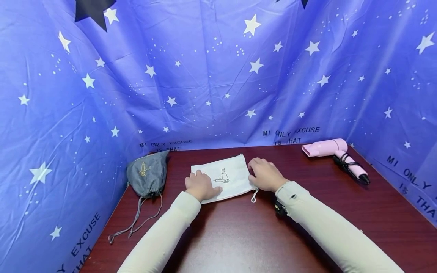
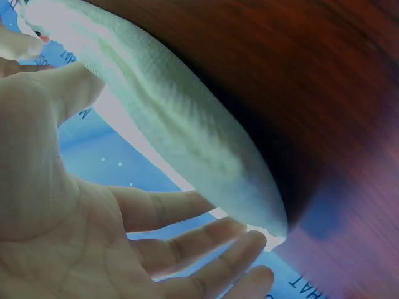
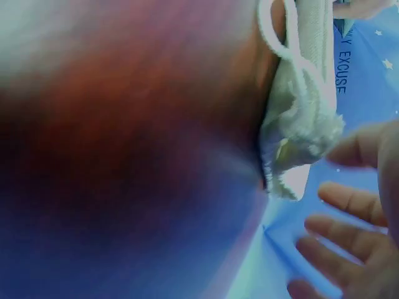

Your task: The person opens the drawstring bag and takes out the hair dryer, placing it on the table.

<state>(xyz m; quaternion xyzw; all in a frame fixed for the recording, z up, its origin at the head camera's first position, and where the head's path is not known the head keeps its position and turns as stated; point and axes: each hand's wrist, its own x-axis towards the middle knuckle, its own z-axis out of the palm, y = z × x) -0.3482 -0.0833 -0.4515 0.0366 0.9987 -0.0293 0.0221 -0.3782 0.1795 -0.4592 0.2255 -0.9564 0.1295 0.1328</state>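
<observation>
A white drawstring pouch (image 1: 237, 178) with a hair dryer drawing lies on the table, its cord loop (image 1: 253, 195) hanging from the right end. My left hand (image 1: 200, 185) rests on the pouch's left end with fingers extended. In the left wrist view, the spread fingers touch the bulging pouch (image 2: 181, 124). At the gathered right end is my right hand (image 1: 267, 175). The right wrist view has its fingers apart and loosely bent, the thumb close to the pouch's hem (image 3: 299, 143); whether it touches, I cannot tell. The inside of the pouch is hidden.
On the left lies a grey drawstring pouch (image 1: 147, 176) with long cords trailing toward the table's left edge. A pink hair dryer (image 1: 326, 148), its black cord wrapped at the handle, lies at the back right. Blue star-patterned cloth (image 1: 211, 76) surrounds the dark red table (image 1: 246, 239).
</observation>
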